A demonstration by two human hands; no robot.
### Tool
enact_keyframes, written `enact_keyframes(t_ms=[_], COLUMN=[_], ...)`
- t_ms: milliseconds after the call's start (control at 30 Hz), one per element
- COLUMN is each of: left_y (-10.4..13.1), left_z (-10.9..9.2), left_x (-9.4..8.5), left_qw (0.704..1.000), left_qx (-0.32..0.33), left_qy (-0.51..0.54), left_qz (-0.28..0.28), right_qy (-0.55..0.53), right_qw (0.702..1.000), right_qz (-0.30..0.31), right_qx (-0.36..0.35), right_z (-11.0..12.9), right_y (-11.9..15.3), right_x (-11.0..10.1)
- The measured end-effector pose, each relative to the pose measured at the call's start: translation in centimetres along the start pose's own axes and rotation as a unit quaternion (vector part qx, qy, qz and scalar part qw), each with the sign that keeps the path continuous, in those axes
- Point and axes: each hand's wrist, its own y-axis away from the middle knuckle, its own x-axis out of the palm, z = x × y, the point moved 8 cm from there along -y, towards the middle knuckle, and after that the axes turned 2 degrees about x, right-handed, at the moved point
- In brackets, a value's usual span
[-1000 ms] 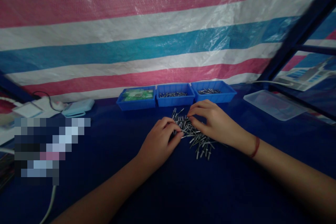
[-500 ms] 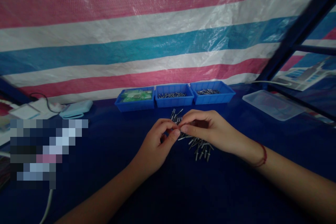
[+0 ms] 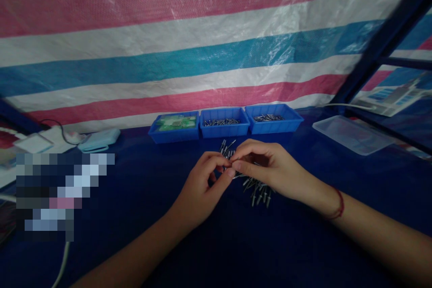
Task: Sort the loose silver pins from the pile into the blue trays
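My left hand (image 3: 206, 181) and my right hand (image 3: 266, 164) meet fingertip to fingertip over a pile of pop rivets (image 3: 258, 190) on the dark blue table (image 3: 216, 247). Both hands are closed in a pinch. Whatever lies between the fingertips is too small and too covered to make out. The rivets are silvery, with thin stems, and spread out behind and below my right hand; part of the pile is hidden by the hands.
Three blue bins stand in a row at the back: the left bin (image 3: 173, 135) with green packets, the middle bin (image 3: 224, 131) and right bin (image 3: 275, 127) with small metal pieces. A clear plastic lid (image 3: 351, 135) lies right. A light blue case (image 3: 99, 139) is left.
The fingertips have shifted slightly against each other, with my left thumb a little further right. Both hands stay above the rivet pile.
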Motion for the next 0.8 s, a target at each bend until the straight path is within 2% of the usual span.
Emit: enact_keyframes(t_ms=[133, 400, 667, 733, 800], left_y=[-0.1, 0.3, 0.4, 0.3, 0.4], left_z=[-0.6, -2.5, -2.7, -2.3, -1.8], left_x=[-0.8, -2.2, -2.4, -2.2, -1.9], left_qw=[0.999, 0.984, 0.982, 0.987, 0.991], left_qx=[0.017, 0.092, 0.110, 0.099, 0.079], left_qy=[-0.034, -0.106, -0.110, -0.093, -0.071], left_qz=[-0.039, -0.107, -0.103, -0.090, -0.080], right_qy=[0.024, 0.068, 0.062, 0.064, 0.085], right_qw=[1.000, 0.997, 0.995, 0.993, 0.991], right_qz=[0.003, 0.021, 0.059, 0.081, 0.069], right_qx=[-0.014, -0.041, -0.046, -0.060, -0.075], right_z=[0.3, 0.8, 0.5, 0.7, 0.7], right_y=[0.0, 0.2, 0.4, 0.4, 0.0], right_x=[0.1, 0.7, 1.6, 1.9, 1.1])
